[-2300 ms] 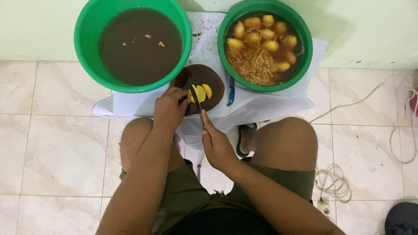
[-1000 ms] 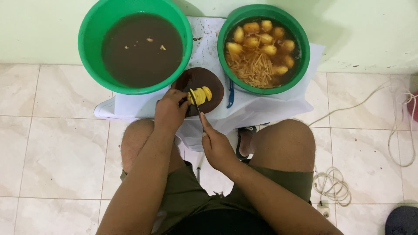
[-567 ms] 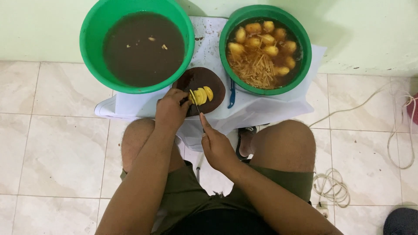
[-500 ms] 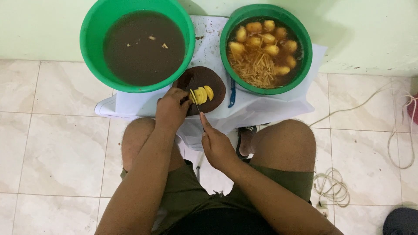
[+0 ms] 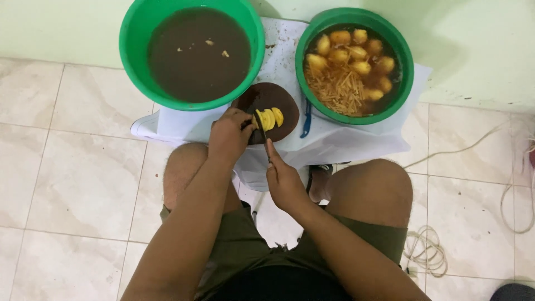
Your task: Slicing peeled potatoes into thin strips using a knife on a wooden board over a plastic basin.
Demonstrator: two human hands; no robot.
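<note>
The left hand (image 5: pixel 229 135) hides the potato's (image 5: pixel 269 117) uncut end. The right hand (image 5: pixel 285 184) covers the knife's (image 5: pixel 263 127) handle. The left basin (image 5: pixel 139 50) is cut off at the top edge.

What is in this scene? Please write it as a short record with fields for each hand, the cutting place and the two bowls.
left hand: left hand steadies the yellow potato slices
right hand: right hand grips a knife, blade at the slices
cutting place: round dark board on a white sheet
left bowl: green basin with dark brown water and a few floating bits
right bowl: green basin holding whole peeled potatoes and thin potato strips
beside board: blue-handled tool
floor: pale tiles, white cable at the right
</note>
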